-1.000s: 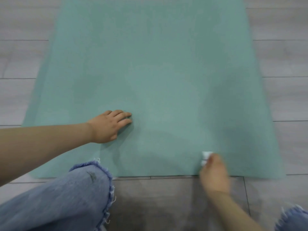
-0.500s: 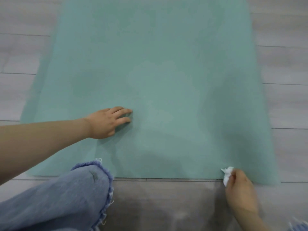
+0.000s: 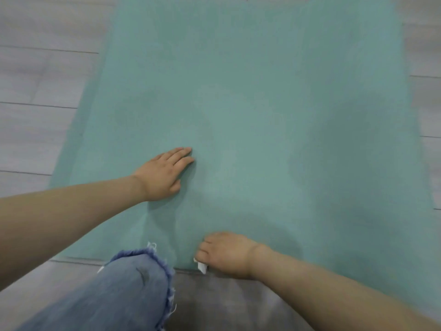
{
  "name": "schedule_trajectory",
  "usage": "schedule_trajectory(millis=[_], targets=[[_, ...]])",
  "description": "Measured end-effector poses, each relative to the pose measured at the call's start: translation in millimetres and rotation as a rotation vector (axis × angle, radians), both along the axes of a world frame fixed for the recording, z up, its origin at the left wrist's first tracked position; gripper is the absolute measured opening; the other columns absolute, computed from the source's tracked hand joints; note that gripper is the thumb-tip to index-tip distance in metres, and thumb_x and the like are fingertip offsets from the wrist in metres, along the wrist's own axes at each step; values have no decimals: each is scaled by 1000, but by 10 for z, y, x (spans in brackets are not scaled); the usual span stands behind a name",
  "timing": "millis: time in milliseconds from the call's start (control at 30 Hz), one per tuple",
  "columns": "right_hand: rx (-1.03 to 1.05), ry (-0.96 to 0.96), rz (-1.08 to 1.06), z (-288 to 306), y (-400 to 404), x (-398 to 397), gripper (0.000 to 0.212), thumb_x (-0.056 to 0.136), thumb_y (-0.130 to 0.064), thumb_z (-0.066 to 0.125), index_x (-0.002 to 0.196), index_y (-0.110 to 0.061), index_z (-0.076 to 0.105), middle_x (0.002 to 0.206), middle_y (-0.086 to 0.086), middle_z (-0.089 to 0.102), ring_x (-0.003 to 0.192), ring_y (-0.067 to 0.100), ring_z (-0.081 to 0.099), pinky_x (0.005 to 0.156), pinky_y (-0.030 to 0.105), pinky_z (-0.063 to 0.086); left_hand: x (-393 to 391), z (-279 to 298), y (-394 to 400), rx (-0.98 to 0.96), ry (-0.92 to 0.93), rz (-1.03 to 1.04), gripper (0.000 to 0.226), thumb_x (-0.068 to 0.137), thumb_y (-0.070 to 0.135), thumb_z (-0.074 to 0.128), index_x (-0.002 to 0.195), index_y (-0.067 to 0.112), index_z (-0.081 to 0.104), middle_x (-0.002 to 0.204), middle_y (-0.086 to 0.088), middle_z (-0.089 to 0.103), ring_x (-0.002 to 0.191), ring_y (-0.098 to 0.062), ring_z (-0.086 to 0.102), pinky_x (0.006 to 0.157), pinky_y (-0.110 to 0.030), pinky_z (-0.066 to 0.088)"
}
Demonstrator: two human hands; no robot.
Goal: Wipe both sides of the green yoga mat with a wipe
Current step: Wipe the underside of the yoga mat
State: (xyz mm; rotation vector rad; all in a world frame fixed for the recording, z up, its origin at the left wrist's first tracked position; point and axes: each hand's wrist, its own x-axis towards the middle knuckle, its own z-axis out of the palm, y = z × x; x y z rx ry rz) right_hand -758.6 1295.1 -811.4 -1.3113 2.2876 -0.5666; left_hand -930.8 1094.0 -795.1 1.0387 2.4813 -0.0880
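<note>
Your left hand (image 3: 162, 174) is pressing flat on the mat (image 3: 250, 96); your right hand (image 3: 226, 253) is gripping the wipe (image 3: 201, 266) at the near edge, risking curling it.

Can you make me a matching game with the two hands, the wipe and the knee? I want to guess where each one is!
Things:
1. left hand
2. right hand
3. wipe
4. knee in jeans

Places:
A. at the mat's near edge, under fingers
B. flat on the mat
C. on the floor by the near edge
D. holding the wipe

Pairs: 1-B, 2-D, 3-A, 4-C
</note>
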Motion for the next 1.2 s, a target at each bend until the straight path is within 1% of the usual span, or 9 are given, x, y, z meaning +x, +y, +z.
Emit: schedule_trajectory(millis=[100, 300, 400, 533, 633, 733, 867, 933, 1200], targets=[[63, 32, -202, -28, 264, -817, 18, 84, -19, 51, 96, -12, 62, 92, 12, 64, 85, 30, 62, 73, 35, 48, -32, -18, -60, 21, -30, -6, 75, 76, 40, 35, 142, 6, 48, 153, -13, 41, 138, -31, 44, 112, -44, 33], [276, 35, -1110, -4, 732, -1988, 19, 89, -12, 51, 107, -5, 54, 109, 17, 62, 101, 35, 58, 79, 36, 43, -92, -38, -123, 21, 9, -44, 70, 76, 40, 40, 140, 13, 51, 152, -6, 44, 134, -24, 49, 108, -34, 35], [19, -79, -806, -26, 417, -1263, 20, 83, -13, 52, 99, -14, 64, 97, 9, 67, 93, 29, 62, 81, 30, 42, -44, -71, -65, -12, 54, -69, 68, 76, 36, 39, 136, 7, 55, 150, -13, 46, 131, -32, 51, 106, -39, 29], [106, -266, -160, 223, 297, 219, 2, 83, -30, 59, 83, -28, 60, 69, -9, 56, 62, 13, 55, 49, 18, 37, 64, -153, -12, -62, 145, -102, 74, 84, 42, 38, 140, -4, 48, 153, -24, 36, 143, -41, 31, 112, -48, 22], [93, -171, 113, 112, 613, -216, 15, 90, -18, 44, 93, -17, 59, 81, 3, 60, 74, 24, 58, 63, 30, 46, 54, -134, -5, -124, 107, -156, 99, 82, 72, 39, 144, -6, 41, 154, -26, 32, 145, -41, 25, 113, -50, 22], [94, 45, -205, -10, 1008, -1319, 14, 87, -16, 55, 100, -16, 62, 94, 8, 65, 86, 28, 62, 73, 31, 47, 78, -21, 95, -214, 97, -122, 120, 68, 88, 39, 141, -7, 46, 151, -27, 37, 136, -44, 42, 109, -53, 38], [308, 104, -983, 43, 1372, -2084, 20, 92, -19, 51, 103, -3, 55, 106, 21, 63, 98, 37, 60, 75, 36, 42, 100, 117, 290, -391, -5, -101, 127, 76, 87, 40, 154, -4, -3, 160, -27, -14, 150, -42, -1, 121, -48, 19], [247, 97, -1099, 60, 1227, -1907, 18, 91, -15, 51, 103, -3, 58, 107, 19, 65, 99, 36, 60, 79, 35, 41, 144, 156, 415, -457, -31, -57, 126, 79, 81, 49, 152, -4, -11, 159, -26, -21, 149, -42, -6, 120, -45, 20], [102, -208, 313, 164, 987, -117, 2, 88, -15, 60, 88, -15, 62, 84, 4, 64, 78, 24, 63, 71, 32, 53, 225, 159, 716, -564, -80, 48, 128, 81, 58, 69, 147, -13, -15, 155, -34, -22, 149, -46, -4, 115, -39, 33]])
